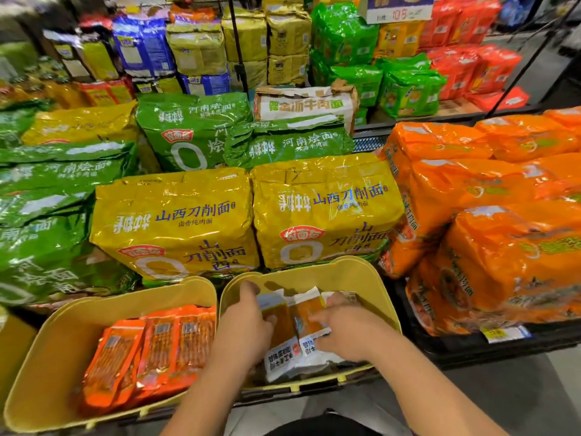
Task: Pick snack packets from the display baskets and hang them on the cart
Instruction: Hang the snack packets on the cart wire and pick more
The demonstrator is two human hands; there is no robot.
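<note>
In the right yellow basket (364,287) the left hand (248,322) grips the edge of the snack packets (284,328); the right hand (344,333) lies over them, grip unclear. Better separate one and lift by its top

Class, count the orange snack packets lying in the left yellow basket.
3, side by side in the left basket: the left packet, the middle packet, the right packet. Others may lie hidden beneath.

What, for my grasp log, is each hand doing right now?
Left hand: grips a snack packet in the yellow basket.
Right hand: holds the neighbouring packet.
</note>
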